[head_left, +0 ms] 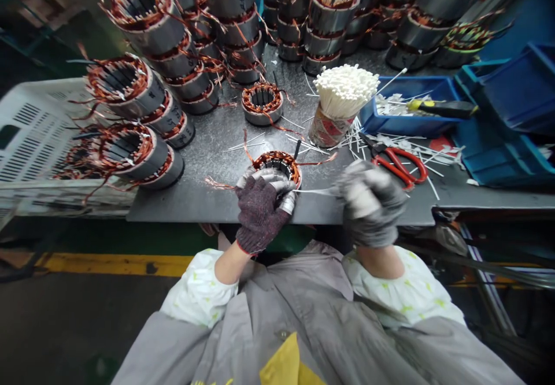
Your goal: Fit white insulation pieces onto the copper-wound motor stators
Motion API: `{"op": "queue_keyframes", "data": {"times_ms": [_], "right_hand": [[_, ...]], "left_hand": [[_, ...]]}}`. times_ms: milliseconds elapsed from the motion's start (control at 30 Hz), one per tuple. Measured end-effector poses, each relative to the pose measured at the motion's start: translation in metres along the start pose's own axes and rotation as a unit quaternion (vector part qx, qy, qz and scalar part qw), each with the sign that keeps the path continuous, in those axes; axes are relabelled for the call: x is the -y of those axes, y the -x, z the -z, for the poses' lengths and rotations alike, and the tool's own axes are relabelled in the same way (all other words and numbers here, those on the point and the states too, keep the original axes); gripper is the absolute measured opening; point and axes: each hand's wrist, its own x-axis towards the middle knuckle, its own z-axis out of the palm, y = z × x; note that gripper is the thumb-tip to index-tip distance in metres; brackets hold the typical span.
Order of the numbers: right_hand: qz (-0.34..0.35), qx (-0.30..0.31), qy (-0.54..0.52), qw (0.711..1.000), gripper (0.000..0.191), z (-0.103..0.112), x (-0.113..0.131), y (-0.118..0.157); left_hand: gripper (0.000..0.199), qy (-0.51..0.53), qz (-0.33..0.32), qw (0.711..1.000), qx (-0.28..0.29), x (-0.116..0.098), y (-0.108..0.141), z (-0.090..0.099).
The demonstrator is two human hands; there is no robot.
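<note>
Rightward the white cord (318,191) was stretched — level from the stator (281,158)!
The stator was gripped by the nearer left hand (262,207); the cord was held by the right hand (370,203), well apart.

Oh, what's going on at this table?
A person's gloved left hand holds a copper-wound metal ring near the edge of the dark grey table. The gloved right hand, blurred, appears to grip a thin white strand running toward that ring. Stacks of similar rings stand farther back.
</note>
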Motion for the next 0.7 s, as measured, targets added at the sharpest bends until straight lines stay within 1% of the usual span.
{"op": "queue_keyframes", "data": {"times_ms": [33,67,100,133,167,200,233,267,333,400,433,467,500,567,633,700], "right_hand": [[-0.011,-0.021,-0.017,1.000,0.034,0.005,0.001,-0.002],[-0.013,-0.013,-0.018,1.000,0.035,0.009,0.002,-0.005],[-0.010,0.035,-0.009,0.999,0.034,0.011,0.003,-0.008],[-0.007,0.119,0.002,0.993,0.031,0.010,0.003,-0.011],[-0.004,0.194,0.005,0.981,0.029,0.008,0.002,-0.014],[-0.006,0.242,-0.005,0.970,0.026,0.005,0.001,-0.016],[-0.018,0.258,-0.029,0.965,0.024,0.001,0.000,-0.016],[-0.046,0.267,-0.063,0.960,0.025,-0.003,-0.001,-0.014],[-0.141,0.255,-0.152,0.945,0.032,-0.009,-0.003,-0.005],[-0.236,0.234,-0.223,0.916,0.037,-0.011,-0.003,0.008],[-0.265,0.224,-0.239,0.907,0.039,-0.010,-0.001,0.015],[-0.277,0.213,-0.242,0.905,0.040,-0.008,0.002,0.020],[-0.275,0.205,-0.236,0.909,0.040,-0.005,0.005,0.023],[-0.249,0.195,-0.196,0.928,0.036,0.001,0.011,0.021],[-0.218,0.181,-0.151,0.947,0.032,0.003,0.015,0.008],[-0.194,0.163,-0.119,0.960,0.033,0.002,0.014,-0.006]], "left_hand": [[0.014,0.001,-0.005,1.000,0.002,0.000,0.000,0.001],[0.015,0.000,-0.015,1.000,0.003,0.000,0.000,0.001],[0.016,-0.003,-0.028,1.000,0.005,0.001,0.000,0.002],[0.018,-0.008,-0.040,0.999,0.008,0.003,0.001,0.003],[0.020,-0.014,-0.048,0.999,0.013,0.005,0.003,0.004],[0.022,-0.020,-0.054,0.998,0.017,0.007,0.005,0.005],[0.023,-0.023,-0.056,0.998,0.019,0.009,0.006,0.006],[0.022,-0.026,-0.056,0.998,0.020,0.012,0.008,0.007],[0.019,-0.032,-0.055,0.998,0.018,0.017,0.011,0.009],[0.017,-0.042,-0.062,0.997,0.026,0.021,0.012,0.011],[0.016,-0.047,-0.067,0.996,0.030,0.023,0.011,0.012],[0.016,-0.048,-0.073,0.995,0.036,0.023,0.011,0.012],[0.016,-0.044,-0.082,0.995,0.042,0.023,0.010,0.012],[0.014,-0.024,-0.105,0.993,0.049,0.019,0.010,0.011],[0.013,0.001,-0.125,0.991,0.050,0.013,0.012,0.009],[0.013,0.013,-0.138,0.989,0.052,0.006,0.015,0.007]]}}
